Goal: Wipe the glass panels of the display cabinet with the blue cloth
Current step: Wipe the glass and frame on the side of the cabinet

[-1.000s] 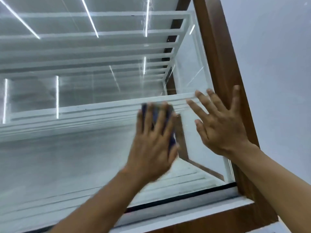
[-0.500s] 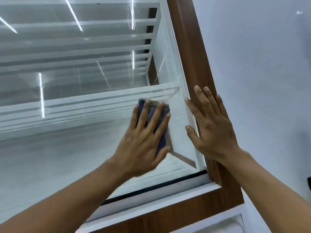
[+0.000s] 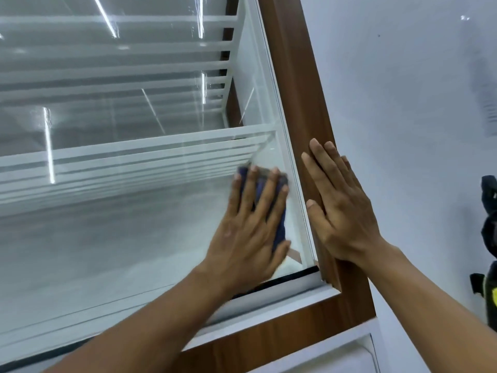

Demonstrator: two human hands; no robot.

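Head camera, looking forward and down at a glass-fronted display cabinet [image 3: 304, 84] with a brown wooden frame. The left hand [image 3: 247, 232] lies flat against the glass panel [image 3: 113, 238], fingers [image 3: 271, 195] straight and spread a little apart, pressing the blue cloth [image 3: 279, 224] onto the pane. The cloth is folded small (only its dark blue edges show, above the fingertips and along the thumb side of the palm) and sits near the panel's lower right corner, just beside the white inner edging. The right hand [image 3: 341, 208] rests open on the wooden upright of the frame, just right of the glass. Its fingers [image 3: 322, 168] are straight and close together, pointing up along the wood, and its thumb [image 3: 316, 214] lies near the inner edge of the frame. It holds nothing. Behind the pane, white shelves [image 3: 139, 146] recede into the cabinet, and bright ceiling light strips reflect on the glass. A pale wall [image 3: 403, 103] fills the right side, with a dark object [image 3: 489, 219] at the far right edge, too cropped to identify.
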